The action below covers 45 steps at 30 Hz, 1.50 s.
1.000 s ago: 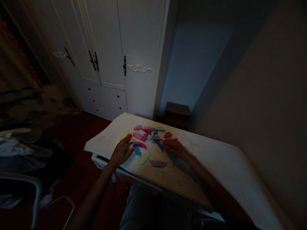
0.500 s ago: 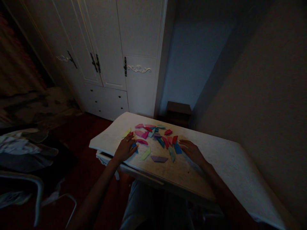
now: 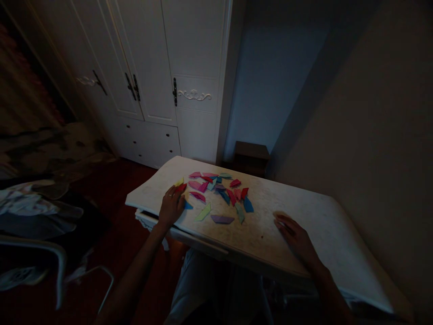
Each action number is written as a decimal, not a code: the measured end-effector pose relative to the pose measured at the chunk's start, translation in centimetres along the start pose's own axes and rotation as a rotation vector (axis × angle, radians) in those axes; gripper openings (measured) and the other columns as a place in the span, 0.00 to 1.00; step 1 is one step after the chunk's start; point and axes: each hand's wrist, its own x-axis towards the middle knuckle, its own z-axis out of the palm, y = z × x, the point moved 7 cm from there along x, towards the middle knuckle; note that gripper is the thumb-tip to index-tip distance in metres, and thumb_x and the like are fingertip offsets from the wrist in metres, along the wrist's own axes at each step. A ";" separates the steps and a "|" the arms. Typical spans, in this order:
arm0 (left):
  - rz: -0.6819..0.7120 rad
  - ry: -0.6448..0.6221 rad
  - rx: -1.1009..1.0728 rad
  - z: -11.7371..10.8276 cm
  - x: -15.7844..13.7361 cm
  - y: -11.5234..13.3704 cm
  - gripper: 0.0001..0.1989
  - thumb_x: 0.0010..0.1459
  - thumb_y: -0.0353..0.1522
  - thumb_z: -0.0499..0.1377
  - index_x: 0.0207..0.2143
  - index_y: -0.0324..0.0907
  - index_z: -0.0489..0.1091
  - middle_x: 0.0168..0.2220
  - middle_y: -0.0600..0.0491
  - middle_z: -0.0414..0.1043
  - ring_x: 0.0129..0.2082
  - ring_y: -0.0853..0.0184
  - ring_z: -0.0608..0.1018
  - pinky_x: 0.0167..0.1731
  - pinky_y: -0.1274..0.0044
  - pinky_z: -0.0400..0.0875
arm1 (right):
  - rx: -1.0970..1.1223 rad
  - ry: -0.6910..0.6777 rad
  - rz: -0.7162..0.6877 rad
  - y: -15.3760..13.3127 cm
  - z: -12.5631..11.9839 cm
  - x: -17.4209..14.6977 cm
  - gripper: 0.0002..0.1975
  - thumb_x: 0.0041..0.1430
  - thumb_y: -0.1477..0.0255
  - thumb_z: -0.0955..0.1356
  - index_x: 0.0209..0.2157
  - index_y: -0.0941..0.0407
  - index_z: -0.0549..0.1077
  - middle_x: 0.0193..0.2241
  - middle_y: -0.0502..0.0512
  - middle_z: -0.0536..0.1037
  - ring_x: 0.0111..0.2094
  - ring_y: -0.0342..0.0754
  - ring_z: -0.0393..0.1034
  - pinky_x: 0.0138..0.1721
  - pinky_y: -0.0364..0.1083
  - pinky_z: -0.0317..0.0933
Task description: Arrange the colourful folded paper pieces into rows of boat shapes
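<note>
Folded paper pieces in many colours lie in a loose group on the white table, among them a purple piece, a light green piece and a magenta piece. My left hand rests at the group's left edge, fingers extended against a red folded paper piece. A yellow piece lies just beyond its fingertips, and a blue piece is partly under the thumb side. To the right of the group, my right hand is over bare tabletop, fingers loosely bent and apart, fingertips blurred, nothing visible in them.
The white table runs toward the right wall. Behind it stand a white wardrobe and a small brown cabinet. At the left are a metal-framed chair and a heap of clothes.
My right hand has moved right and nearer to me, away from the blue piece on the group's right side. My left hand has shifted slightly left, and the red piece beneath its fingers shows more.
</note>
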 end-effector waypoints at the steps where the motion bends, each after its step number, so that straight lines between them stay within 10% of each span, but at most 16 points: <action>1: -0.027 0.033 -0.023 -0.2 -0.3 -0.2 0.20 0.65 0.35 0.43 0.55 0.43 0.65 0.53 0.46 0.70 0.60 0.58 0.63 0.59 0.59 0.59 | -0.002 0.006 0.003 0.0 -0.1 -0.1 0.18 0.61 0.56 0.65 0.46 0.51 0.75 0.52 0.57 0.73 0.55 0.55 0.66 0.59 0.59 0.57; 9: -0.153 0.138 -0.274 -1.4 -3.6 3.4 0.15 0.64 0.36 0.46 0.45 0.42 0.68 0.47 0.46 0.71 0.50 0.62 0.72 0.51 0.67 0.69 | -0.007 0.024 -0.017 0.2 -0.1 0.0 0.19 0.60 0.56 0.64 0.45 0.52 0.76 0.51 0.58 0.75 0.54 0.56 0.67 0.58 0.60 0.59; 24: 0.247 -0.025 -0.391 3.6 -3.5 16.7 0.10 0.60 0.29 0.53 0.42 0.41 0.70 0.41 0.47 0.73 0.43 0.62 0.74 0.44 0.69 0.72 | -0.023 -0.004 -0.055 0.1 0.3 0.0 0.17 0.62 0.59 0.65 0.45 0.53 0.77 0.50 0.60 0.75 0.54 0.57 0.66 0.58 0.61 0.57; 33: 0.199 -0.486 -0.614 8.8 -3.8 24.7 0.12 0.58 0.35 0.55 0.24 0.39 0.69 0.22 0.56 0.67 0.22 0.72 0.68 0.24 0.79 0.59 | 0.071 0.054 0.029 0.0 -0.5 -0.4 0.17 0.62 0.58 0.63 0.42 0.53 0.77 0.45 0.59 0.77 0.48 0.54 0.70 0.53 0.56 0.62; 45: 0.207 -0.388 -0.421 9.0 -4.9 24.8 0.13 0.62 0.36 0.53 0.27 0.41 0.69 0.25 0.53 0.70 0.27 0.68 0.72 0.29 0.77 0.63 | 0.106 0.064 0.043 -0.4 -0.7 -0.9 0.16 0.61 0.59 0.64 0.40 0.53 0.77 0.42 0.59 0.78 0.44 0.54 0.72 0.50 0.55 0.65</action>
